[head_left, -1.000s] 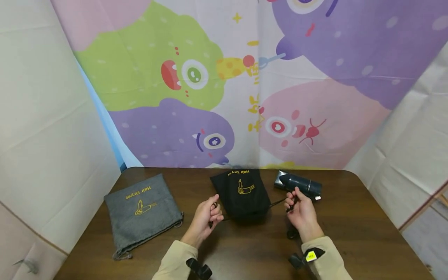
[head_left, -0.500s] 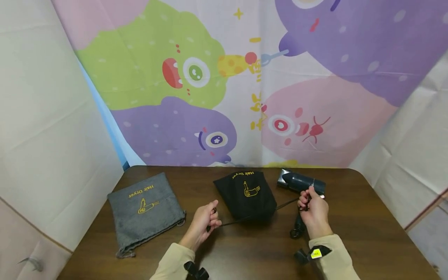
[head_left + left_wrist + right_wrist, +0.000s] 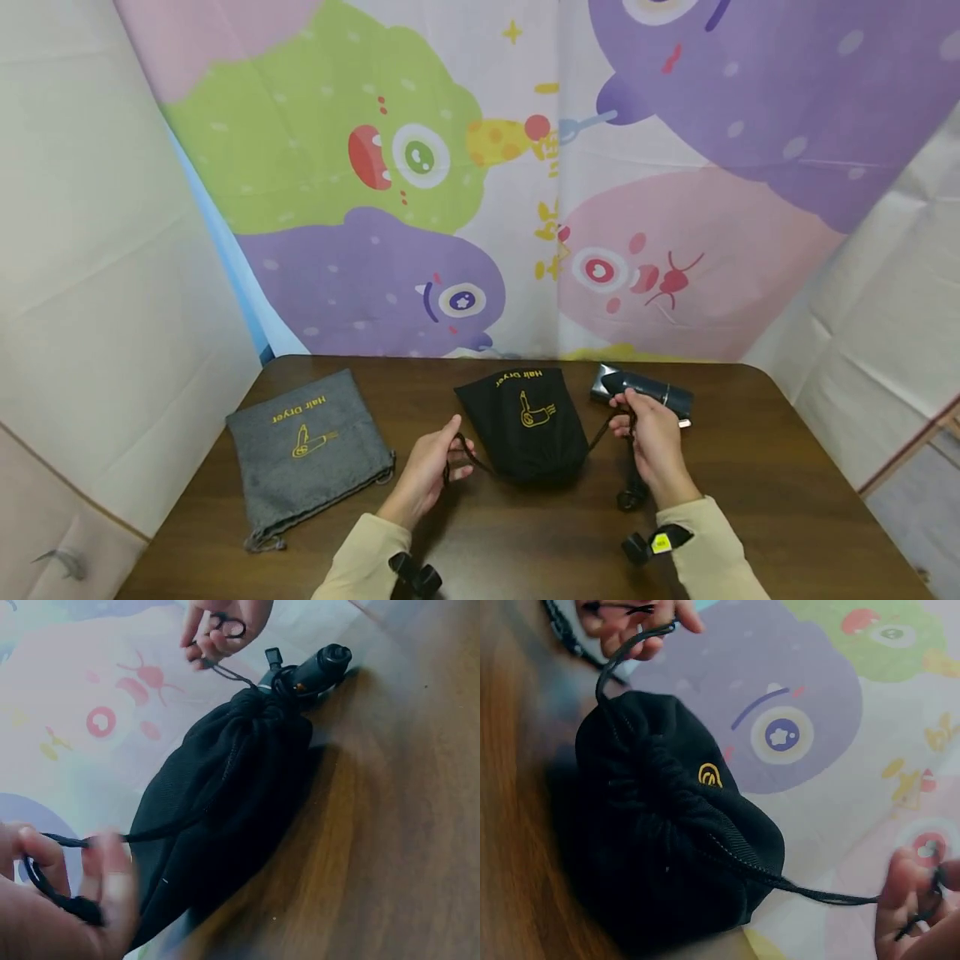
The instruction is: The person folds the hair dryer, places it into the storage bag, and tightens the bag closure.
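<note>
- While the black bag rests on the table, bulging and with yellow print on it, its gathered mouth is on the near side.
- The left hand is at the left of the black bag, apart from its cloth; the grip is narrow, holding the left cord within curled fingers.
- This left cord makes a slack curve between the hand and the black bag.
- The right hand is at the right of the black bag, also apart from its cloth; it pinches the right cord, so its grip is narrow too.
- The right cord goes more straight to the black bag.
- The dryer lies just to the right of the black bag, and the right hand hides a part of it.
- The grey bag lies flat, well to the left of the black bag, also with yellow print.
- Behind the black bag hangs a backdrop with cartoon figures.
</note>
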{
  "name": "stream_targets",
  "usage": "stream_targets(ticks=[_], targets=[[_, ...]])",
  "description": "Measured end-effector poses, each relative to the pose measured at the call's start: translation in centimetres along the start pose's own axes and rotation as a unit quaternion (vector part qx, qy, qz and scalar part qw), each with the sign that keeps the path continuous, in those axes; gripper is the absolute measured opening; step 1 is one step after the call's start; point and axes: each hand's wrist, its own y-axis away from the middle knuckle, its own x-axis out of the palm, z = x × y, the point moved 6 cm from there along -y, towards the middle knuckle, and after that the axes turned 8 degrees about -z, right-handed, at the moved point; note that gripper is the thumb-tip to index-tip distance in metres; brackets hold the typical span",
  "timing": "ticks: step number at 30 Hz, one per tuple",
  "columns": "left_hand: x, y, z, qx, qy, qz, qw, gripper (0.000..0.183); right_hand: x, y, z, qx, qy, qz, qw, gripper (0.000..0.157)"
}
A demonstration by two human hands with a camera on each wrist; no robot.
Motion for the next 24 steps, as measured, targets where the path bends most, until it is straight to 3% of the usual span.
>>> stream_targets(ticks=[7,12,16,19,24], targets=[[0.2,-0.5,-0.1,-0.013,-0.020,0.003,0.9997,0.036,1.7,-0.3,-0.8,-0.008,0.134,0.061,0.989,0.025],[0.4,-1.0,-0.4,-0.003,-0.045,0.018,0.9988,0.040,2.2,-0.5,-0.9,-0.004,0.148,0.072,0.986,0.027],[0.3,-1.3,-0.8,0.015,-0.103,0.021,0.9944,0.038,2.5,-0.4,-1.1,0.010,0.169,0.101,0.980,0.062],[0.2,-1.3,-1.1,0.030,-0.157,0.023,0.9868,0.041,2.7,-0.1,-1.3,0.022,0.181,0.130,0.975,0.080],[0.3,-1.3,-1.9,0.052,-0.167,0.032,0.9840,0.051,3.0,-0.1,-1.3,0.034,0.168,0.149,0.974,0.080]])
